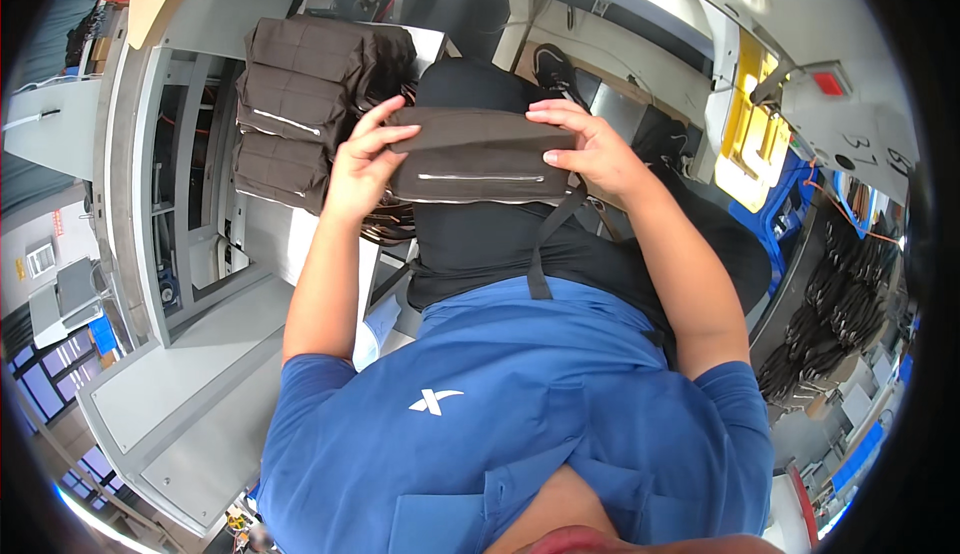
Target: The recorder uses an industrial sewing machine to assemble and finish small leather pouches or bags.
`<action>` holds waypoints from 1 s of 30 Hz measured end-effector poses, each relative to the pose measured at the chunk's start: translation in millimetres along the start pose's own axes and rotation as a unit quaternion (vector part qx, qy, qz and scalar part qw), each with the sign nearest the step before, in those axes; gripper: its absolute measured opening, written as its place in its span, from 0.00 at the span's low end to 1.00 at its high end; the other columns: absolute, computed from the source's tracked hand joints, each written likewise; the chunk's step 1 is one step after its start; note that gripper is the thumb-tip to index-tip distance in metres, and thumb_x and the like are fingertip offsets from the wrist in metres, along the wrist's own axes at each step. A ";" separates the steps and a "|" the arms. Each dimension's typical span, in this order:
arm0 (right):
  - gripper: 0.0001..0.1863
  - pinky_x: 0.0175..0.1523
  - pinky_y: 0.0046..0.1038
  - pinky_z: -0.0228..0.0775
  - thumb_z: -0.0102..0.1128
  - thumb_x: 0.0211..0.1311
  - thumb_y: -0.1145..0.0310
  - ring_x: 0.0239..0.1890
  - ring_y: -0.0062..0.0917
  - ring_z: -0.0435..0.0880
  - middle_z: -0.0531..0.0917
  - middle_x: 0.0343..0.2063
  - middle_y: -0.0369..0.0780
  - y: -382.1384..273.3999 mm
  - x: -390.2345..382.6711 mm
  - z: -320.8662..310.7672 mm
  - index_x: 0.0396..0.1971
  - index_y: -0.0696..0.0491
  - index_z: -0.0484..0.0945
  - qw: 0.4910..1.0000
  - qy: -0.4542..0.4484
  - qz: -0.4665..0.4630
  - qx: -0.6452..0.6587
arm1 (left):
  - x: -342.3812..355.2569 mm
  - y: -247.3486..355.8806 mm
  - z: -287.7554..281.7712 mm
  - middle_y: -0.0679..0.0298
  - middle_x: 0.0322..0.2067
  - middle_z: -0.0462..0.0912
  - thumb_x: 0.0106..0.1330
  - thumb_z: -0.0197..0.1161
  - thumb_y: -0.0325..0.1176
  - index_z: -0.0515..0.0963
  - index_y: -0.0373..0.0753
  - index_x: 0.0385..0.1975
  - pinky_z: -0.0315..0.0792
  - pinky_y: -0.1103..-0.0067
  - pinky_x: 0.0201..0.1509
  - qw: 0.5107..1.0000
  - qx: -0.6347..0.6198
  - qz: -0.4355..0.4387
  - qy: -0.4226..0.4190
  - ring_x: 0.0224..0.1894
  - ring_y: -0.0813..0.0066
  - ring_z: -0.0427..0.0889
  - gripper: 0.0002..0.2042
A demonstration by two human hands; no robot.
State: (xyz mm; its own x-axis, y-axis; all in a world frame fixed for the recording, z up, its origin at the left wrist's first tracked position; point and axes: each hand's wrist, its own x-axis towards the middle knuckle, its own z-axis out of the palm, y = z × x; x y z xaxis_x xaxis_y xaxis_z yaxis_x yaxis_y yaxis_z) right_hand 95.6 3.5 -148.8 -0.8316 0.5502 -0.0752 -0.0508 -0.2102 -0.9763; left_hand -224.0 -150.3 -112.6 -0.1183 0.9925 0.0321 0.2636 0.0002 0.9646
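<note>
A dark brown fabric pouch (480, 159) lies across my lap, its long side running left to right. A pale zipper line crosses its front, and a black strap (552, 239) hangs from its right end toward my waist. My left hand (368, 162) grips the pouch's left end, with the thumb below and the fingers along the upper corner. At the other end, my right hand (592, 146) holds the upper right corner between thumb and fingers. The underside of the pouch is hidden.
Several similar brown pouches (300, 94) are stacked on a white surface at my left. A grey cabinet (190, 384) stands nearer on that side. To my right are a yellow plastic part (755, 139), a blue bin (785, 204) and a hanging bunch of black straps (835, 304).
</note>
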 end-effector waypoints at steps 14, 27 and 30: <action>0.34 0.51 0.27 0.72 0.57 0.67 0.39 0.46 0.29 0.83 0.83 0.49 0.44 9.1 5.8 -13.8 0.56 0.56 0.76 0.940 0.077 0.293 0.157 | -8.9 -34.0 -24.4 0.71 0.37 0.77 0.66 0.68 0.30 0.73 0.40 0.31 0.68 0.80 0.55 0.955 -0.216 -0.191 0.072 0.43 0.81 0.75 0.08; 0.27 0.62 0.30 0.71 0.70 0.59 0.73 0.53 0.26 0.81 0.83 0.50 0.44 14.3 1.6 36.7 0.58 0.63 0.73 0.974 0.080 0.157 0.140 | -8.7 -48.2 -12.5 0.61 0.46 0.83 0.65 0.64 0.23 0.74 0.41 0.47 0.78 0.77 0.44 0.895 -0.380 -0.230 0.050 0.45 0.73 0.84 0.12; 0.23 0.59 0.28 0.72 0.67 0.63 0.71 0.51 0.25 0.82 0.83 0.49 0.43 6.4 -6.3 41.3 0.56 0.62 0.74 0.983 0.123 0.128 0.041 | -2.4 -24.8 11.6 0.61 0.45 0.84 0.68 0.67 0.36 0.73 0.32 0.60 0.74 0.75 0.55 0.924 -0.241 -0.259 0.143 0.45 0.74 0.83 0.24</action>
State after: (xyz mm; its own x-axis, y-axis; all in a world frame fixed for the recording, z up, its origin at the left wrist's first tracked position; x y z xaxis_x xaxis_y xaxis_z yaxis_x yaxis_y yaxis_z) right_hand 77.7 -34.7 -146.2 -0.6643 0.6479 -0.3727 0.0903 -0.4255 -0.9005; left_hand -219.1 -151.3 -139.6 -0.3760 0.8017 -0.4646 -0.3479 0.3426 0.8727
